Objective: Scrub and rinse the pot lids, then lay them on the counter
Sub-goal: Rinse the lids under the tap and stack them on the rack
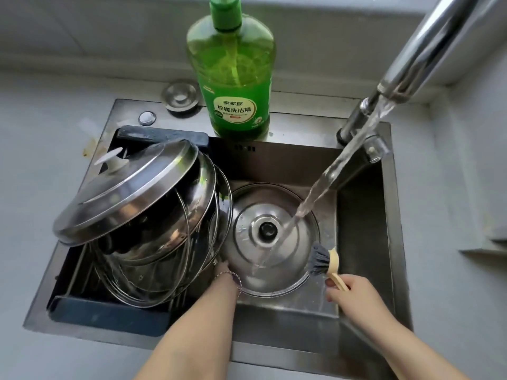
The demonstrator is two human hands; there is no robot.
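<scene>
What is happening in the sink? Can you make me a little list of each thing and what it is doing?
water: runs from the faucet onto the steel lid
steel lid: lies knob up in the sink
left hand: at the lid's left rim, fingers mostly hidden
right hand: grips the brush, bristles at the lid's right edge
stacked lids: lean in the rack on the left
soap bottle: green, stands behind the sink

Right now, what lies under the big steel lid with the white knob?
Several steel-rimmed glass lids lean in the dark rack. The steel lid covers their tops, so their number is unclear.
</scene>
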